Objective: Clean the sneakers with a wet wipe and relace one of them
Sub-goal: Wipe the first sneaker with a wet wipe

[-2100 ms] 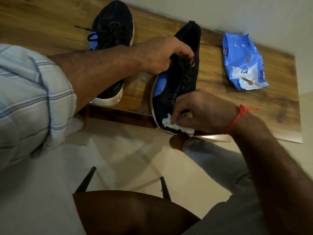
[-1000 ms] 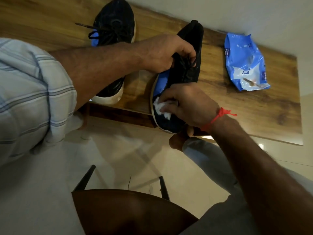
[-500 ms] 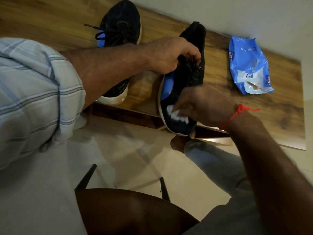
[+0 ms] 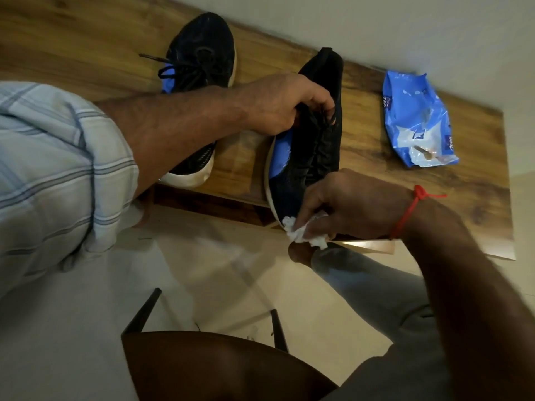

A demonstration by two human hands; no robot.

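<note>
The right hand (image 4: 344, 204) pinches a crumpled wet wipe (image 4: 301, 231) against the sneaker (image 4: 307, 151) at its end overhanging the tabletop (image 4: 477, 215) edge, open floor below. The left hand (image 4: 278, 102) grips the same sneaker at its laces. Behind the left forearm sits the second sneaker (image 4: 199, 65). Beyond the right hand lies a blue wipes packet (image 4: 417, 120), near the wall.
</note>
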